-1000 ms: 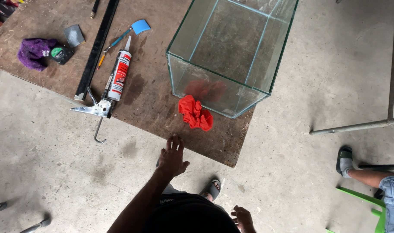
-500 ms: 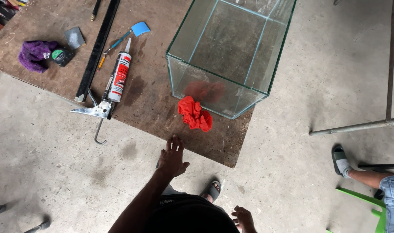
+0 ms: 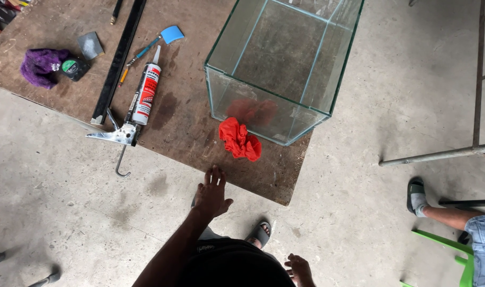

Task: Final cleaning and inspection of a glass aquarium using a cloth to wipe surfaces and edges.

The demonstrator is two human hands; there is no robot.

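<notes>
While I look down from the head camera, the biggest thing under me is the brown wooden table, its near edge running slantwise across the concrete floor. On it stands an empty glass tank, upright, one corner close to the table's near edge. Left of the tank lies a long black bar, and beside that a caulking gun with a white and red cartridge, its metal handle and hooked rod hanging past the edge. Further left sit a purple cloth and a small blue-bladed scraper.

A crumpled red rag lies on the table just in front of the tank's near corner, touching nothing of mine. My left hand hovers nearest it, just short of the table edge, fingers spread loosely and holding nothing. My right hand hangs low by my hip, fingers slack and empty. Off to the right, another person's sandalled foot rests by a green chair.
</notes>
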